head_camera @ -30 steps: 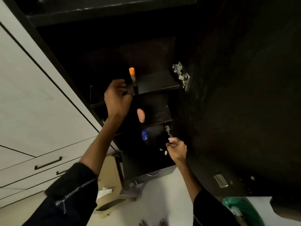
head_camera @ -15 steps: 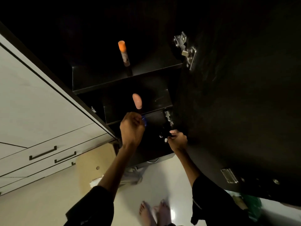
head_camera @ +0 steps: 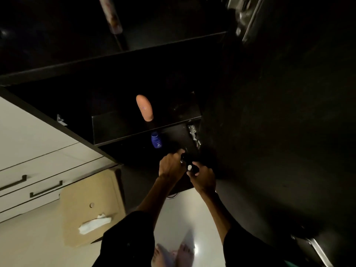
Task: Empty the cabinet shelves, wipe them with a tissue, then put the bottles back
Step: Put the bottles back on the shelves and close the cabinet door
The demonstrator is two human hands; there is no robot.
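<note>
The dark cabinet (head_camera: 134,132) stands open with stepped shelves. On the top shelf is a tall bottle (head_camera: 111,18), blurred. A peach bottle (head_camera: 144,107) is on the middle shelf, and a blue bottle (head_camera: 156,140) on the shelf below. My right hand (head_camera: 204,178) grips a small dark bottle with a white cap (head_camera: 190,167) in front of the low shelf. Right beside it, the fingers of my left hand (head_camera: 170,166) curl round another small dark item (head_camera: 184,157); its shape is lost in the gloom.
The open cabinet door (head_camera: 279,132) fills the right side, with metal hinges (head_camera: 194,134) at its edge. White drawers (head_camera: 28,170) are on the left. A folded tissue (head_camera: 94,225) lies on a cardboard box (head_camera: 92,189). My bare feet (head_camera: 173,255) stand on the glossy floor.
My left hand let go of the orange-capped bottle on the top shelf and dropped to the low shelf, meeting my right hand. The view tilted downward and closer.
</note>
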